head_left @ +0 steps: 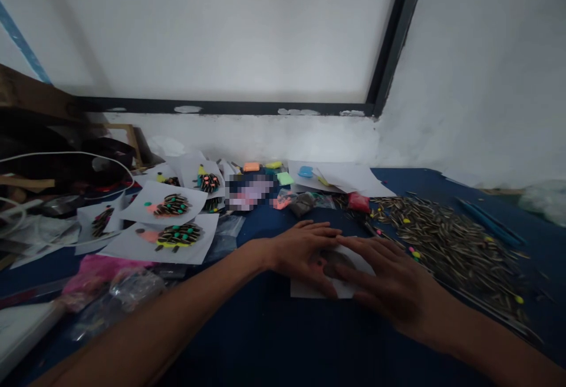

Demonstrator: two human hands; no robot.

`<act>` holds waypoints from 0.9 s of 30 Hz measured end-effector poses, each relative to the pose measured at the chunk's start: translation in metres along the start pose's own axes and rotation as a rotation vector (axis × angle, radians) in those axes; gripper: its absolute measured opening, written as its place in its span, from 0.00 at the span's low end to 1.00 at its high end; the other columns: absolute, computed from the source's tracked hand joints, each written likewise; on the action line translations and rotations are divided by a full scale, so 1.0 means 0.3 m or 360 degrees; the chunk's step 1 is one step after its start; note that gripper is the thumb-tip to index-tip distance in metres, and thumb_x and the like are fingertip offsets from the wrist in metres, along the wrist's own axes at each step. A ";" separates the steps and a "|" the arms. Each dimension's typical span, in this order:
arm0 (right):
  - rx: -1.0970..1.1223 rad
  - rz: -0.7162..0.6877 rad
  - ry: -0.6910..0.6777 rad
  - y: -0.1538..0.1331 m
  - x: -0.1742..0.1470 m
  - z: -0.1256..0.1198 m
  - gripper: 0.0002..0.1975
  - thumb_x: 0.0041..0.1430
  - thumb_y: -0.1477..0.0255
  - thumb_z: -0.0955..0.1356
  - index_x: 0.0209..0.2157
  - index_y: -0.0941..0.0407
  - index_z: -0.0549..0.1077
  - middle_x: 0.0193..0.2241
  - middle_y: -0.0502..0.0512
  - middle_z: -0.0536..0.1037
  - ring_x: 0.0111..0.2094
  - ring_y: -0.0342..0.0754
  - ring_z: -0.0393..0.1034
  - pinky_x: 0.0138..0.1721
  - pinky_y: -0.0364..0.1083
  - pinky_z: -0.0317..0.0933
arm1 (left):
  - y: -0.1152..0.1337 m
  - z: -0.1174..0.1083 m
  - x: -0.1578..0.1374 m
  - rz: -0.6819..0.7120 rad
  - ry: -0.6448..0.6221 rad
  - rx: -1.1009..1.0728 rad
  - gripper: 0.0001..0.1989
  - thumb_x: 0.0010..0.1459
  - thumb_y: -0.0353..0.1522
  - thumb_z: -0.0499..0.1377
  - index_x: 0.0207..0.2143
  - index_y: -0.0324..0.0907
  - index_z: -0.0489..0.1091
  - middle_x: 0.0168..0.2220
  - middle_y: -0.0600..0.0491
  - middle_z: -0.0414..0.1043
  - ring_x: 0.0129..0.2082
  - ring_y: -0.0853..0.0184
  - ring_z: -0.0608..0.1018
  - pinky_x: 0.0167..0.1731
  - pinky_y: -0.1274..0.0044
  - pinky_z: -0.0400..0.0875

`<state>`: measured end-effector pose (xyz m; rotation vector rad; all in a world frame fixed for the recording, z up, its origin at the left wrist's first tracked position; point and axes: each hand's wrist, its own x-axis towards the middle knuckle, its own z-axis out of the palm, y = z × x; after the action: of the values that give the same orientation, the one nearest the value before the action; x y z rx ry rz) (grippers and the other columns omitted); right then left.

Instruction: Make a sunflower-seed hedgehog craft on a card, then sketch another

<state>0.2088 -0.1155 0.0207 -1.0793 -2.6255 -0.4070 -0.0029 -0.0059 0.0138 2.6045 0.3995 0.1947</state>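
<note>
Shows a bare left hand (305, 252) and a bare right hand (400, 284), both with slender fingers (363, 248). Has forearms (190, 314) likewise bare along their visible length, tapering toward the wrists (260, 255).

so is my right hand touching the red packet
Apart: the head view shows blue table between the right hand and the red packet beyond it.

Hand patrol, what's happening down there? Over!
Left hand and right hand over white paper. Grey shape between them, partly covered. Seed pile off to the right, apparently not in the way.
</note>
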 end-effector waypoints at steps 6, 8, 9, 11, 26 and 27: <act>-0.0002 0.0065 -0.0005 0.005 -0.011 0.007 0.18 0.62 0.68 0.64 0.54 0.43 0.69 0.60 0.55 0.64 0.56 0.57 0.62 0.50 0.58 0.62 | 0.005 -0.005 0.000 -0.0033 -0.0037 0.0006 0.47 0.44 0.55 0.63 0.63 0.46 0.54 0.66 0.49 0.48 0.67 0.52 0.47 0.63 0.57 0.38; 0.0007 0.0080 -0.0013 0.004 -0.011 0.003 0.20 0.63 0.66 0.64 0.56 0.43 0.67 0.61 0.56 0.62 0.56 0.57 0.62 0.50 0.59 0.62 | 0.004 -0.004 0.000 -0.0020 -0.0020 0.0020 0.46 0.44 0.55 0.63 0.62 0.46 0.56 0.66 0.49 0.48 0.66 0.52 0.48 0.63 0.58 0.38; 0.0012 0.0077 -0.0015 0.003 -0.010 0.002 0.20 0.63 0.66 0.64 0.56 0.43 0.67 0.61 0.56 0.62 0.56 0.57 0.62 0.50 0.59 0.62 | 0.003 -0.004 0.001 -0.0008 -0.0012 0.0022 0.45 0.44 0.54 0.63 0.61 0.46 0.56 0.66 0.49 0.49 0.66 0.52 0.48 0.64 0.58 0.38; 0.0009 0.0072 -0.0014 -0.001 -0.007 0.000 0.20 0.63 0.66 0.64 0.56 0.43 0.68 0.60 0.56 0.64 0.56 0.57 0.63 0.51 0.58 0.62 | 0.002 -0.002 0.002 0.0014 -0.0002 0.0024 0.44 0.44 0.54 0.63 0.61 0.46 0.57 0.66 0.49 0.50 0.66 0.52 0.50 0.64 0.59 0.39; -0.0103 0.0171 -0.0002 -0.002 -0.016 0.030 0.16 0.63 0.70 0.63 0.51 0.49 0.71 0.58 0.60 0.66 0.55 0.58 0.64 0.52 0.63 0.59 | -0.005 0.001 -0.001 -0.0002 -0.0014 0.0021 0.46 0.45 0.56 0.61 0.63 0.46 0.54 0.66 0.49 0.48 0.67 0.52 0.47 0.63 0.58 0.38; -0.0100 0.0172 -0.0003 -0.003 -0.016 0.028 0.16 0.63 0.70 0.63 0.51 0.50 0.71 0.59 0.61 0.66 0.55 0.58 0.64 0.52 0.63 0.60 | -0.004 0.000 -0.002 -0.0008 -0.0017 0.0020 0.47 0.45 0.56 0.61 0.63 0.46 0.54 0.66 0.49 0.47 0.67 0.52 0.46 0.63 0.58 0.38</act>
<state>0.2102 -0.1162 0.0109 -1.2356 -2.5574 -0.4674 -0.0037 -0.0051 0.0132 2.6157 0.4045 0.1766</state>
